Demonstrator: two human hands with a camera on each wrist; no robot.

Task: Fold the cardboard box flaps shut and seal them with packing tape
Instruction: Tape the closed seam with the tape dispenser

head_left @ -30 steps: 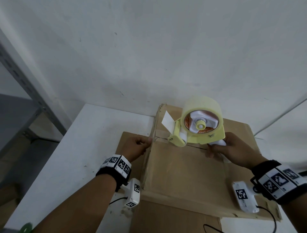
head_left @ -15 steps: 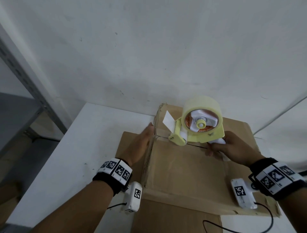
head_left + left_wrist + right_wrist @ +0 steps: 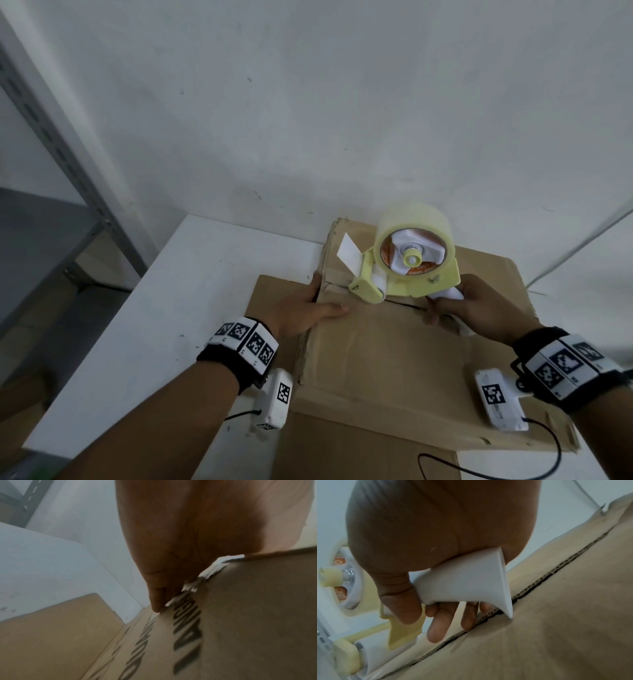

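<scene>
A brown cardboard box (image 3: 394,359) stands on a white table, its top flaps folded down and meeting at a seam (image 3: 539,582). My right hand (image 3: 472,305) grips the white handle (image 3: 464,584) of a yellow tape dispenser (image 3: 411,263), whose roller end sits on the seam near the box's left edge. My left hand (image 3: 308,308) lies flat on the box's left side (image 3: 240,615), thumb resting on top and straight fingers (image 3: 157,601) pressed on the side wall over the tape end.
The white table (image 3: 178,308) extends to the left, against a white wall. A grey metal shelf frame (image 3: 61,150) stands at far left. A loose flap (image 3: 56,632) sticks out low on the box's left. A black cable (image 3: 479,469) lies near the front.
My left hand has gone from pinching at the box's left edge to lying flat along that edge, thumb on top. The dispenser and right hand have hardly moved.
</scene>
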